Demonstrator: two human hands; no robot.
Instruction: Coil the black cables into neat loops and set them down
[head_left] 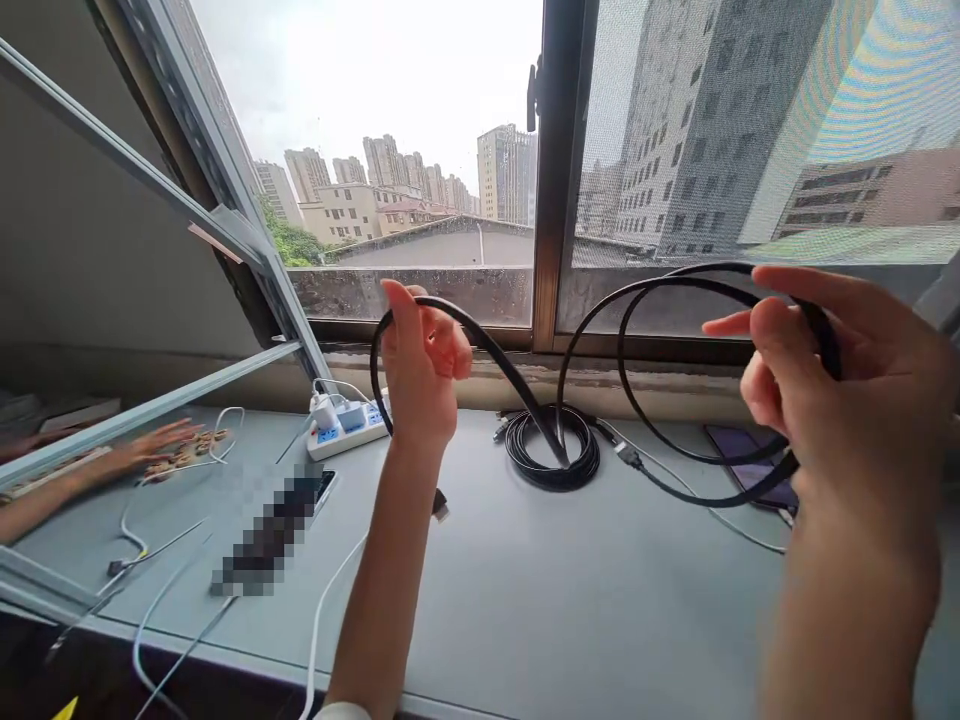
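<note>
My left hand [421,370] is closed on a black cable [504,365], with the thumb pressed over it. One length hangs behind my forearm, where a plug [441,504] shows beside it. From this hand the cable sags low over the desk, in front of a coiled black cable [551,480] lying there. On the right it rises into large loops held by my right hand [847,370]. The loops pass between its thumb and palm, while its index finger points out. A metal-tipped connector [628,456] appears below the loops.
A white power strip [349,437] with chargers stands at the window. Left of my arm lies a pixelated dark object [270,535]. A phone [750,460] lies behind the loops. Beyond the metal frame [225,210], another person's hand [161,440] rests near small brown items.
</note>
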